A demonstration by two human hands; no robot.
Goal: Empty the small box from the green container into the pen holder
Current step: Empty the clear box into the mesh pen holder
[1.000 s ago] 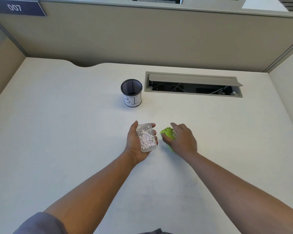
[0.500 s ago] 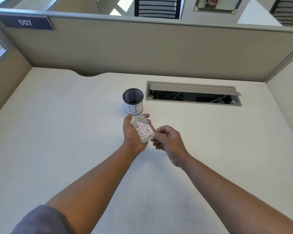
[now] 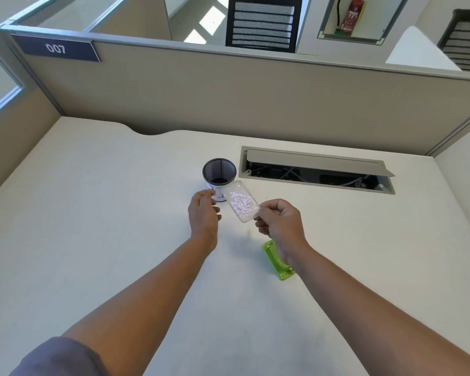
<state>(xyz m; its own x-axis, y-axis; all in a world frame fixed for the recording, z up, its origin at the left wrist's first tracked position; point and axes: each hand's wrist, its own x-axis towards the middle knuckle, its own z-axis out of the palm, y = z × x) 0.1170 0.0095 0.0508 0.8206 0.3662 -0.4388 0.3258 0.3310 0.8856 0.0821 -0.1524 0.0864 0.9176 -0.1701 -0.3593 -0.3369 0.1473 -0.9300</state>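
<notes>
Desk (image 3: 120, 213): a pale cubicle top, bare around the work; a spill here would scatter small pieces widely.
Hatch (image 3: 318, 169): a cable hatch stands open at 3 o'clock from the holder, near enough that stray pieces could drop in among the wiring.
Right hand (image 3: 281, 222): fingers clenched in a pinch on the near end of the box, holding it out toward 11 o'clock. A grip on one end only gives little control; the box could twist or slip as it tips.
Left hand (image 3: 204, 213): at 7 o'clock of the holder, fingers curled close by its wall; whether they touch it cannot be told. If it does not steady the holder, a knock from the box could topple it.
Container (image 3: 278, 263): the green container lies on the desk at 5 o'clock of the right hand, partly hidden under the wrist and out of the way.
Holder (image 3: 219, 173): a dark mesh pen holder, upright, its mouth open and narrow. A fast pour would likely overshoot the rim.
Box (image 3: 240, 203): clear and small, in the air just at 4 o'clock of the holder, far end near the rim. Whether a lid is on cannot be told; if one is, nothing will pour.
Pieces (image 3: 240, 202): small pale bits heaped inside the box, light enough, by the look, to bounce off the rim.
</notes>
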